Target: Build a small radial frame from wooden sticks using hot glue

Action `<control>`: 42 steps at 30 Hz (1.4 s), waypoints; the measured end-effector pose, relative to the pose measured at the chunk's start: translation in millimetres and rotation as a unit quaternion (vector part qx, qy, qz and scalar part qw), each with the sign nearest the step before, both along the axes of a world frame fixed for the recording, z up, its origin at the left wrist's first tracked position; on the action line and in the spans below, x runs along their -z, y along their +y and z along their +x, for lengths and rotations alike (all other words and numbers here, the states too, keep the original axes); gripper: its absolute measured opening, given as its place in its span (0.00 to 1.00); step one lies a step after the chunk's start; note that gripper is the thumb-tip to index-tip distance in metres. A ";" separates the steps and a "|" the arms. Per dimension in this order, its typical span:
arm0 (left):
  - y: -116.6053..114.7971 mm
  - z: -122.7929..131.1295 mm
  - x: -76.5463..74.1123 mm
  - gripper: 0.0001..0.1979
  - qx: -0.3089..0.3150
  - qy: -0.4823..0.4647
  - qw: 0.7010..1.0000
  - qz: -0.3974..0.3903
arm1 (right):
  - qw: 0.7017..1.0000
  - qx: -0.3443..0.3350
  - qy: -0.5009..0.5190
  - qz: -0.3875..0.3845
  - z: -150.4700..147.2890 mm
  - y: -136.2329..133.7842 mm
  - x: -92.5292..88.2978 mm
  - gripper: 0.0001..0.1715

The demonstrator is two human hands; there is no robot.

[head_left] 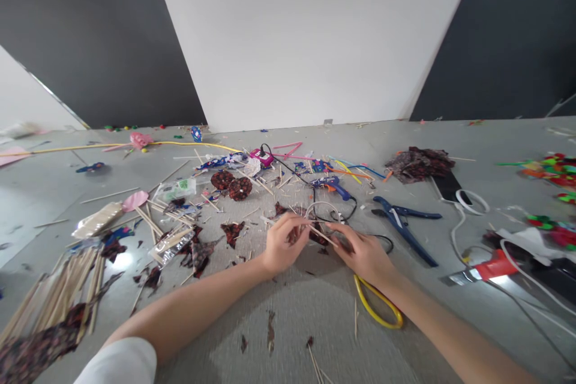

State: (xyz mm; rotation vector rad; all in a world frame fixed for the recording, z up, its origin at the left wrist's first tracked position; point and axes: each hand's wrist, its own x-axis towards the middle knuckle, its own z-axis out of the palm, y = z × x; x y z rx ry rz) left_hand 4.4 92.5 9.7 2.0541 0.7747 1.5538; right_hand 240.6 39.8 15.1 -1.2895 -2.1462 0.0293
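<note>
Between my left hand [287,242] and my right hand [362,252] is a thin wooden stick [323,234], slanting down to the right. Both hands are closed, pinching it near its two ends with fingertips. Just past my fingers lies a thin white loop [324,204] with dark cord by it. Under my right forearm a yellow loop-shaped handle [382,318] shows; the rest of it is hidden. A blue glue gun [333,186] rests beyond my hands. To the right lies a blue long-handled cutter [405,225], its handles apart.
Dark patterned fabric balls [240,188], scraps [233,233] and loose sticks are strewn left of centre. A bundle of sticks [67,294] lies at lower left. At right are a fabric pile [420,164], a phone [445,187], white cables and a red-handled tool [497,266]. White and black panels stand behind.
</note>
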 end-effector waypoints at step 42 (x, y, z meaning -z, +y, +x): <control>3.8 -0.4 9.2 0.10 0.118 0.198 0.972 0.040 | 0.996 0.055 0.065 0.022 1.0 -4.4 -6.4 0.09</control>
